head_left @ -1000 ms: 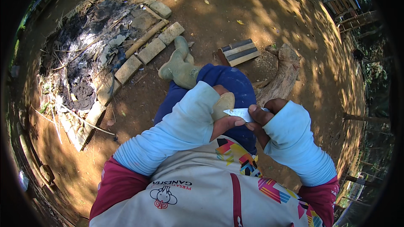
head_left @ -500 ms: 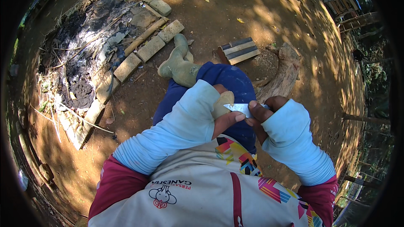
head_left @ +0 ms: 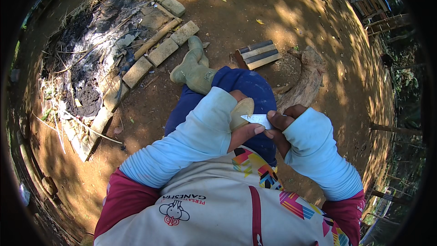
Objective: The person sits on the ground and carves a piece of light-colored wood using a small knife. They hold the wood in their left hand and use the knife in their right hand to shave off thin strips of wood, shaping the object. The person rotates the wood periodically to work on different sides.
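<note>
Outdoor yard, packed brown earth (head_left: 218, 27), dappled sun and shade, few dry leaves. Upper left: ash bed (head_left: 93, 70) with charred bits, straw and sticks, edged by pale rectangular blocks (head_left: 164, 53); bamboo pole (head_left: 157, 41) lies along their inner side. Far right: shaded greenery (head_left: 407, 82) and rough rails at the fisheye rim.

Edges: closest hard stuff is beyond the knee. Slatted block (head_left: 259, 55), dark and light strips, sits on the ground; curved log (head_left: 308, 79) lies to its right, its near end just past the right hand. Boots (head_left: 196, 73) stand beside the block edging. Earth runs wide past the boots toward the top, and again out right of the log. Tightest spot is the lap: torso close below, navy trousers (head_left: 241, 82) directly under the work.

Pose: both forearms come up from the lower corners and converge near centre, pale blue sleeves (head_left: 182, 141) covering most of both hands. Left hand (head_left: 236, 135) grips a tan rounded piece (head_left: 244, 108), thumb along its lower side. Right hand (head_left: 284, 125) pinches a short pointed blade (head_left: 258, 119) between thumb and fingers, tip aimed left, overlapping the piece's face. Blade-to-piece contact: can't tell.
</note>
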A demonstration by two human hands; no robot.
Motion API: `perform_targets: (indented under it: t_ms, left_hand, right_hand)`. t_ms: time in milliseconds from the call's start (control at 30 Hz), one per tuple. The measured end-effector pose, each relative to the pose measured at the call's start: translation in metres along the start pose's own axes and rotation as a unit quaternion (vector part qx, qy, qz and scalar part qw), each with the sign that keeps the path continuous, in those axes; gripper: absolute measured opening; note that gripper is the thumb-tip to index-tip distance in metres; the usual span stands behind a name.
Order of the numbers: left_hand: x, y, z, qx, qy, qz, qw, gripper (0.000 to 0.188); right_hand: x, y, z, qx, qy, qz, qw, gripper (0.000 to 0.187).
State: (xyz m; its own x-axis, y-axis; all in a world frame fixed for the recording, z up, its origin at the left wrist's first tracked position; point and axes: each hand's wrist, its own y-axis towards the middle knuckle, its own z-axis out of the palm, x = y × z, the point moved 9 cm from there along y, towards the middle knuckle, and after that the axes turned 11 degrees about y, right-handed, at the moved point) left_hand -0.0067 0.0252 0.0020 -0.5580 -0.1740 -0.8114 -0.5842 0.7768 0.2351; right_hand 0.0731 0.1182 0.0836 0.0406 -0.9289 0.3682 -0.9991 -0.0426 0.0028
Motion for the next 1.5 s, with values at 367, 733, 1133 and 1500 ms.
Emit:
perform_targets:
  t_ms: [367,733,1133,1500]
  left_hand:
    - [-0.002,0.001,0.002,0.006,-0.004,0.005,1.0,0.045]
    - [-0.003,-0.001,0.002,-0.012,-0.008,0.007,1.0,0.047]
    - [0.004,-0.003,0.007,-0.027,-0.009,-0.004,1.0,0.054]
    - [0.003,-0.002,0.008,0.018,0.008,-0.029,0.999,0.048]
  right_hand:
    - [-0.004,-0.003,0.006,0.023,-0.037,0.003,0.999,0.026]
    - [-0.012,-0.01,0.005,-0.06,-0.028,0.02,0.998,0.039]
    - [-0.011,-0.01,0.002,-0.082,-0.001,-0.013,0.997,0.019]
    - [-0.005,-0.007,-0.003,-0.054,0.016,-0.039,0.998,0.025]
